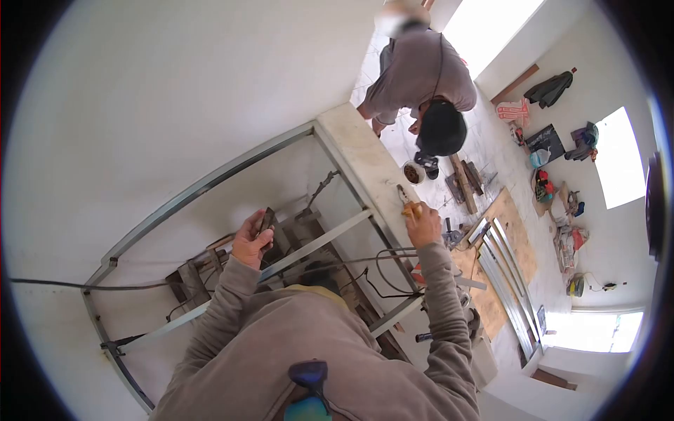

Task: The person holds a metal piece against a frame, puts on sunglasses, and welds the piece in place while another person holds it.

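My left hand is closed around a dark flat piece, held upright between thumb and fingers above the opening of a metal frame. My right hand grips a hand tool with a yellow-orange handle. Its narrow metal end points away from me, over a pale slab along the frame's far side. The frame is built of grey metal bars and surrounds me, with one crossbar running between my hands.
Cables cross the frame. Beyond the slab a person bends over near a bucket and wooden pieces. Metal profiles lie on a board at right. Bags and clothes line the wall.
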Tool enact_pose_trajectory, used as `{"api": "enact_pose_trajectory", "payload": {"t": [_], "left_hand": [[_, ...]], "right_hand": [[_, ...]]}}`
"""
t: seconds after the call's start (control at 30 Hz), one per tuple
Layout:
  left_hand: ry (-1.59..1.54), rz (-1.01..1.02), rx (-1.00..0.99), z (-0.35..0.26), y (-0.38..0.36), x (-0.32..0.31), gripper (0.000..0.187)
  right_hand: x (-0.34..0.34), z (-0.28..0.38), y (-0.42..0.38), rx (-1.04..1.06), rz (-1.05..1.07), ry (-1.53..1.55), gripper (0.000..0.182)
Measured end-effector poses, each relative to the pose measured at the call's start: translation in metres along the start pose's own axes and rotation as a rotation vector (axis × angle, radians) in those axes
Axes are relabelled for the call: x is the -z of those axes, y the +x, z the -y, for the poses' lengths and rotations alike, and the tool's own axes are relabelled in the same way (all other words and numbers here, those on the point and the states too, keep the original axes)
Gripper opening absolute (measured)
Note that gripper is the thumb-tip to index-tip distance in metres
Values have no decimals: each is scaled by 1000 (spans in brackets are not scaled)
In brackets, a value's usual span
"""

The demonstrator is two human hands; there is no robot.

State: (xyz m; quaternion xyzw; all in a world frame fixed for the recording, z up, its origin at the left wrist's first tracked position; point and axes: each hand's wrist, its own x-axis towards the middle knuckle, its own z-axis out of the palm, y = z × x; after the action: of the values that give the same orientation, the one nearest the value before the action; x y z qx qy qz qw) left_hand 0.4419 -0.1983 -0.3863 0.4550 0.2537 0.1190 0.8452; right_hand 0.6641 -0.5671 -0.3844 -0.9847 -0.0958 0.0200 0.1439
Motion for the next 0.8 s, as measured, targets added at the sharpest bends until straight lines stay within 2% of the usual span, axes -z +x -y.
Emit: {"api": "enact_pose_trajectory", "payload": {"t": [0.03, 0.07, 0.17, 0.23, 0.27, 0.3, 0.33, 0.4, 0.5, 0.6, 0.7, 0.77, 0.8], "left_hand": [[-1, 24, -11, 1, -4, 11, 54], [1, 49, -22, 2, -7, 23, 54], [-75, 83, 16, -5, -26, 46, 54], [-122, 116, 67, -9, -37, 54, 51], [-130, 127, 88, -8, -45, 61, 49], [-135, 138, 107, -8, -53, 66, 47], [-137, 149, 147, -9, -59, 70, 47], [-133, 163, 223, -12, -69, 76, 47], [-87, 146, 215, -15, -77, 81, 49], [-119, 131, 174, -21, -75, 77, 54], [-134, 106, 69, -22, -64, 73, 55], [-179, 33, 64, -31, -63, 67, 55], [-176, 26, 47, -28, -58, 71, 54]], "right_hand": [[5, 9, -12, -5, -36, 80, 58], [6, 19, -30, 53, -210, 122, 42], [-2, 49, -98, 59, -222, 434, 31], [-12, 79, -162, 134, -110, 406, 19], [-27, 88, -198, 169, -20, 331, 20], [-54, 81, -235, 289, 115, 48, 19], [-35, 116, -266, 264, 423, -314, 20], [-56, 136, -321, 287, 551, -454, 22], [-18, 177, -321, 374, 441, -312, 23], [-3, 199, -300, 498, 258, -39, 20], [19, 191, -235, 256, 192, 489, 28], [31, 162, -170, 178, -23, 567, 28], [39, 145, -138, 58, -33, 758, 27]]}}
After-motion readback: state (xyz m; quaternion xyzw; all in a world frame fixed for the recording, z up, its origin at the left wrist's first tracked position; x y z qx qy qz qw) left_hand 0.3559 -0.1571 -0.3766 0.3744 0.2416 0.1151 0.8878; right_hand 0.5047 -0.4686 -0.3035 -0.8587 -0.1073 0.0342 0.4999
